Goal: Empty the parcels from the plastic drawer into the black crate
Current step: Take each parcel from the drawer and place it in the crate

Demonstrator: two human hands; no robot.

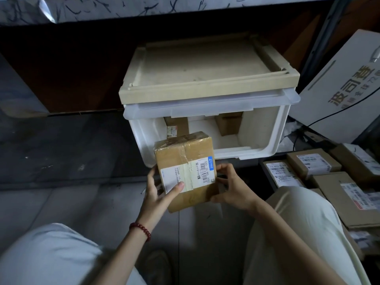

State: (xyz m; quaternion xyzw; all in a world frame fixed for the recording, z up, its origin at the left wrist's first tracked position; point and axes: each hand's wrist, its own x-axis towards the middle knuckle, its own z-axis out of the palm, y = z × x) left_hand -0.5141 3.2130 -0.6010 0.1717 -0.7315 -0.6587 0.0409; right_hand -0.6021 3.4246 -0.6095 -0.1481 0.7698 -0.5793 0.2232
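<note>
In front of the open white plastic drawer (pixel 261 130), a taped brown cardboard parcel (pixel 185 161) was held: left hand (pixel 158 193) gripped its left edge, thumb on label; right hand (pixel 232 188) pinched right edge. Two brown boxes (pixel 228 124) sat inside.

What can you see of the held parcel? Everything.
The parcel is a brown cardboard box sealed with wrinkled clear tape. Its upper face carries a white barcode label with a blue strip and a second white label. It is held tilted in front of the plastic drawer. The left hand grips its left edge, thumb on a label; the right hand grips its right edge.
</note>
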